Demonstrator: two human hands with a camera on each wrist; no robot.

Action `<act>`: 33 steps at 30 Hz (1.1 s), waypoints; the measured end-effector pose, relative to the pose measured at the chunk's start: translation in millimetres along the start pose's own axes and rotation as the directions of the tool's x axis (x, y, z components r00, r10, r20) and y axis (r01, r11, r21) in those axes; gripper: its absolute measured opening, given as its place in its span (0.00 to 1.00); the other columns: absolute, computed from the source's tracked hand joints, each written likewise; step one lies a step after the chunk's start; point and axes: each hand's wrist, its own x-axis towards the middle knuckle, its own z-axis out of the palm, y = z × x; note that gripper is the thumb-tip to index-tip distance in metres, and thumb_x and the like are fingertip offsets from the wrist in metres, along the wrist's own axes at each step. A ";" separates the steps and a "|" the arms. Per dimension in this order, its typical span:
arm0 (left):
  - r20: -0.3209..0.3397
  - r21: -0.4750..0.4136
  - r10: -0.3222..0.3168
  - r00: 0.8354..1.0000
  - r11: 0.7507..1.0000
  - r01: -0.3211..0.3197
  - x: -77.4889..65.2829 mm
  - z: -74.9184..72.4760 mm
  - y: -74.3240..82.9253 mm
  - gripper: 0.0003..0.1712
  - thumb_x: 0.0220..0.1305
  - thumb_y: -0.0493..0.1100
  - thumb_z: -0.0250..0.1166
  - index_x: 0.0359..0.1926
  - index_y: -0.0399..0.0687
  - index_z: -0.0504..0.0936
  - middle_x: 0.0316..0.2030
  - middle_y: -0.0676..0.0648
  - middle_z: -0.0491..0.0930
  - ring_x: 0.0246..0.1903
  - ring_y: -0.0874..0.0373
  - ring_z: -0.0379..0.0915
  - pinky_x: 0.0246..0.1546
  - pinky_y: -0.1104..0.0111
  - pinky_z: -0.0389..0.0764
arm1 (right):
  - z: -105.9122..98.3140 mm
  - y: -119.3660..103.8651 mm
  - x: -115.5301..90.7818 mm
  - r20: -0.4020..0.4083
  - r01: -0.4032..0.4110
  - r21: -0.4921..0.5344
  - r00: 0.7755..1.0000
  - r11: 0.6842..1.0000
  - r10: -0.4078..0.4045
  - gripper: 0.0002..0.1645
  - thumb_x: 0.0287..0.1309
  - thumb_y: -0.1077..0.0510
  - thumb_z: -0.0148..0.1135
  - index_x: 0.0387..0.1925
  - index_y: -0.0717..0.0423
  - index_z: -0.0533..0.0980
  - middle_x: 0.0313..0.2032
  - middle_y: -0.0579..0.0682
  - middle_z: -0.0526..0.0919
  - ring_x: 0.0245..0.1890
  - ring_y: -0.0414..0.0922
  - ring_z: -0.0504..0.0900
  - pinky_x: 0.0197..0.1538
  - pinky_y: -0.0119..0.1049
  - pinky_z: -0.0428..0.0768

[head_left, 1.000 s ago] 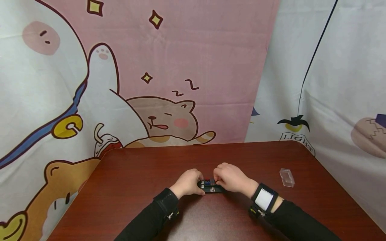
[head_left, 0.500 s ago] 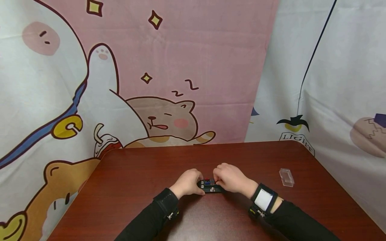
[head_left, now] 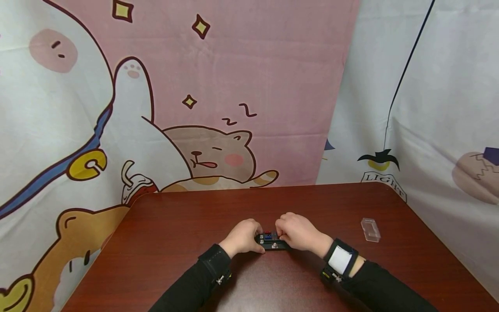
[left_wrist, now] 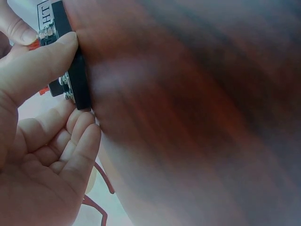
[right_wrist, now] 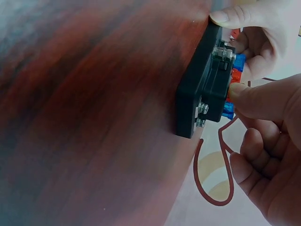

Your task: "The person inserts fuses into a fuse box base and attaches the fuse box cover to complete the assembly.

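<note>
A black fuse block (head_left: 276,245) lies on the table between both hands, with screw terminals along its side and red and blue blade fuses standing in it. My left hand (head_left: 244,236) grips the block's left end, thumb on the near side and fingers at the far side. At the other end, my right hand (head_left: 299,231) pinches a red blade fuse (right_wrist: 230,94) between thumb and index finger, its remaining fingers loosely curled. Beside that pinch a blue blade fuse (right_wrist: 228,110) shows in the right wrist view, and another red one (right_wrist: 236,75) sits further along the row.
A clear plastic cover (head_left: 371,229) lies on the brown wooden table (head_left: 187,221) to the right of my right hand. Behind the table hangs a cloth (head_left: 296,86) printed with cartoon animals. Both wrists wear black straps.
</note>
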 end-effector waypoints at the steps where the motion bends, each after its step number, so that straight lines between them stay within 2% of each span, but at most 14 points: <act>1: 0.000 -0.002 0.000 1.000 1.000 0.000 -0.1 0.0 0.1 0.25 0.39 0.52 0.84 0.36 0.45 0.85 0.30 0.54 0.75 0.30 0.63 0.70 0.36 0.68 0.74 | 0.0 -0.2 -0.3 0.003 -0.002 0.000 1.000 1.000 0.002 0.16 0.48 0.59 0.77 0.24 0.44 0.74 0.24 0.38 0.71 0.28 0.38 0.70 0.31 0.32 0.73; 16: -0.001 0.001 0.005 1.000 1.000 -0.005 -1.0 -0.4 -0.4 0.25 0.39 0.52 0.83 0.36 0.45 0.84 0.29 0.54 0.74 0.29 0.63 0.69 0.36 0.68 0.74 | 3.1 0.7 1.6 0.033 -0.045 0.052 0.999 0.998 0.043 0.16 0.47 0.60 0.78 0.22 0.43 0.75 0.23 0.37 0.70 0.27 0.36 0.68 0.30 0.31 0.72; 33: 0.010 0.010 0.000 1.000 1.000 0.000 0.0 -0.3 0.6 0.25 0.40 0.52 0.83 0.37 0.45 0.85 0.29 0.55 0.75 0.30 0.63 0.69 0.36 0.69 0.74 | 1.7 0.5 -2.8 0.003 -0.076 0.148 0.997 0.986 0.077 0.17 0.49 0.61 0.77 0.22 0.43 0.75 0.24 0.35 0.70 0.27 0.35 0.68 0.31 0.31 0.71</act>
